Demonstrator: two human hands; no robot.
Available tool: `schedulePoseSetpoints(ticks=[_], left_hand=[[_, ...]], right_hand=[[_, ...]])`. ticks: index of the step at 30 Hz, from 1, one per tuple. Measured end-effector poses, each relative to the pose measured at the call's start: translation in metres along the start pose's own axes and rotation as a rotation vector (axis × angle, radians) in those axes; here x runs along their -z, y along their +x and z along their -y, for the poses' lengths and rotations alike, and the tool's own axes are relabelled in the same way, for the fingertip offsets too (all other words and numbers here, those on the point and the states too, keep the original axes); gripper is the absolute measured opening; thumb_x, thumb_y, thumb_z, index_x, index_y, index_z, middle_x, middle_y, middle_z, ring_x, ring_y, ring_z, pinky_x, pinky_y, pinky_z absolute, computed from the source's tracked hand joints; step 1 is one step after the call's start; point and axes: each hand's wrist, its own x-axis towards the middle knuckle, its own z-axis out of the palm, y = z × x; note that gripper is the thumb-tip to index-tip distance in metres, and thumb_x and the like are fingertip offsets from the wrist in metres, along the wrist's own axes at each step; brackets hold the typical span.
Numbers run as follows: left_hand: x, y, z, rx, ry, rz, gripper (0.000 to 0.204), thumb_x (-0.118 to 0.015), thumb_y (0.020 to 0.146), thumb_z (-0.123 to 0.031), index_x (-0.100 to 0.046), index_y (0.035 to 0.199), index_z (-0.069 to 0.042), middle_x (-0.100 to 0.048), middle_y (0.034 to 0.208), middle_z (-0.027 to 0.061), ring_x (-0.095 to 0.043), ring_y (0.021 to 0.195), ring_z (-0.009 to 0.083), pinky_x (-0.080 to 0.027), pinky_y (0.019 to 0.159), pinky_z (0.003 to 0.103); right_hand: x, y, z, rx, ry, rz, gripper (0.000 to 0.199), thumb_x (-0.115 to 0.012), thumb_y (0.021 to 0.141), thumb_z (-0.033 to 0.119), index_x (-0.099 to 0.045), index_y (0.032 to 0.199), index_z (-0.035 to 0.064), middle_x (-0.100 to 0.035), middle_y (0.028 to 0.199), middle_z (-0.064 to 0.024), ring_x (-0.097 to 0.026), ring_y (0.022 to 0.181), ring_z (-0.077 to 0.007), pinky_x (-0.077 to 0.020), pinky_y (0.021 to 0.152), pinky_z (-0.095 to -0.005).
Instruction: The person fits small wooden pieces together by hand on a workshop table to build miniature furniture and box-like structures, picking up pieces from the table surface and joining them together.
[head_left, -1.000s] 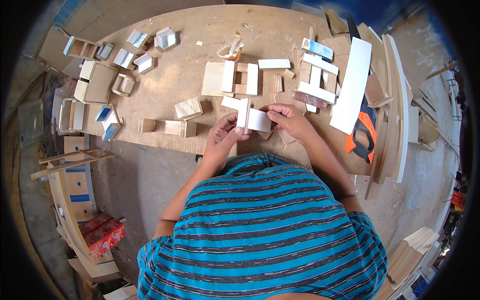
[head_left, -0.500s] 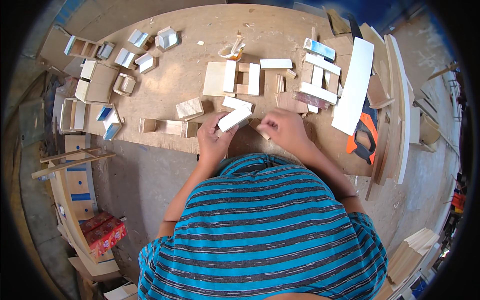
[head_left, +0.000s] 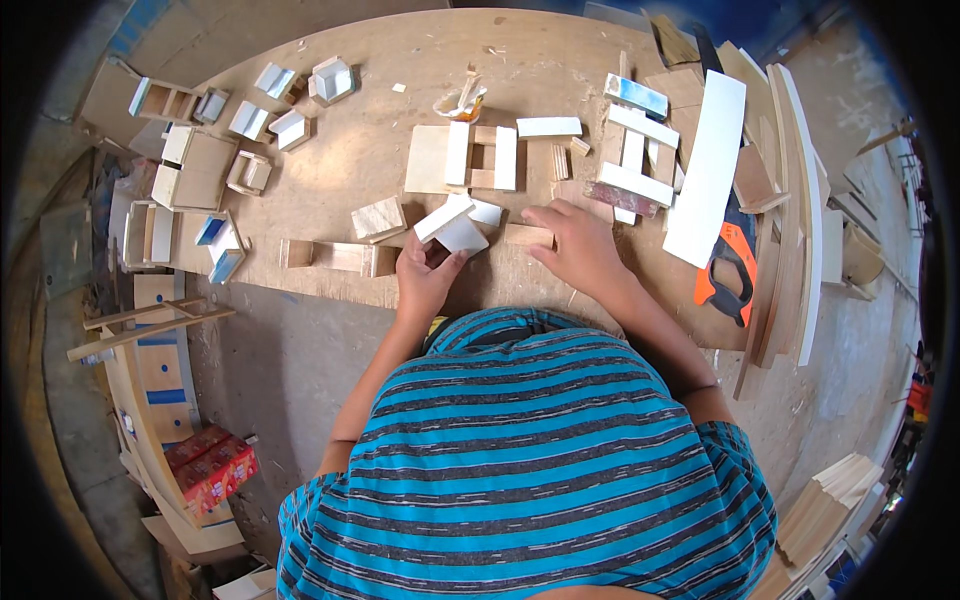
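Observation:
My left hand (head_left: 422,282) pinches a white piece (head_left: 462,237) made of two small boards joined at an angle, held over the table's near edge. Its thumb and fingers close on the lower left side. My right hand (head_left: 584,246) has its thumb and fingers around one end of a small bare wood block (head_left: 524,235), just right of the white piece. Partly behind the white piece lies another small white board (head_left: 486,212). Farther off is a frame of white and bare wood strips (head_left: 506,160) beside a thin plywood square (head_left: 428,158).
Several small box-like wooden pieces, some blue and white, stand at the table's (head_left: 340,200) left. A glue container (head_left: 452,104) sits at the back. To the right are a second frame (head_left: 640,182), a long white board (head_left: 710,165), an orange-handled saw (head_left: 728,262) and stacked wood strips.
My left hand has turned the white piece, so its inner face now shows. My right hand has opened out slightly and grips the wood block, which has swung round to lie more level.

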Motion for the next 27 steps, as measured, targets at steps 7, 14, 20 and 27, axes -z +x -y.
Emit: schedulePoseSetpoints(ticks=[7,14,20,27], left_hand=[[0.009,-0.004,0.006,0.068,-0.118,0.042,0.036,-0.063,0.085,-0.001,-0.051,0.119,0.003,-0.063,0.111,0.0107,-0.059,0.101,0.0159,-0.046,0.089,0.029],[0.015,-0.011,-0.007,0.339,-0.553,0.159,0.040,-0.059,0.085,0.000,-0.050,0.123,-0.002,-0.063,0.104,0.0069,-0.059,0.097,0.0148,-0.046,0.088,0.027],[0.011,-0.013,-0.012,0.367,-0.614,0.197,0.046,-0.058,0.083,-0.001,-0.047,0.128,-0.003,-0.062,0.112,0.0090,-0.060,0.101,0.0203,-0.048,0.090,0.036],[0.007,-0.009,-0.004,0.294,-0.321,0.217,0.045,-0.060,0.085,-0.003,-0.047,0.129,-0.004,-0.061,0.113,0.0050,-0.058,0.101,0.0117,-0.046,0.087,0.026]], right_hand=[[-0.005,0.023,0.000,-0.013,-0.004,0.007,0.018,-0.073,0.073,0.020,-0.062,0.083,0.0099,-0.059,0.084,-0.0083,-0.060,0.074,-0.0271,-0.0476,0.064,-0.0386],[-0.039,0.035,0.014,0.186,-0.070,-0.106,0.035,-0.073,0.073,0.021,-0.062,0.104,0.0095,-0.058,0.093,-0.0087,-0.060,0.085,-0.0271,-0.0494,0.068,-0.0401],[-0.027,0.033,0.002,0.033,-0.057,0.021,0.038,-0.070,0.077,0.014,-0.060,0.113,0.0058,-0.059,0.091,-0.0102,-0.061,0.079,-0.0266,-0.0505,0.070,-0.0377],[0.010,0.025,-0.017,-0.444,0.924,0.186,0.031,-0.055,0.084,0.010,-0.058,0.113,-0.0027,-0.061,0.092,-0.0033,-0.058,0.082,-0.0109,-0.0487,0.074,-0.0248]])
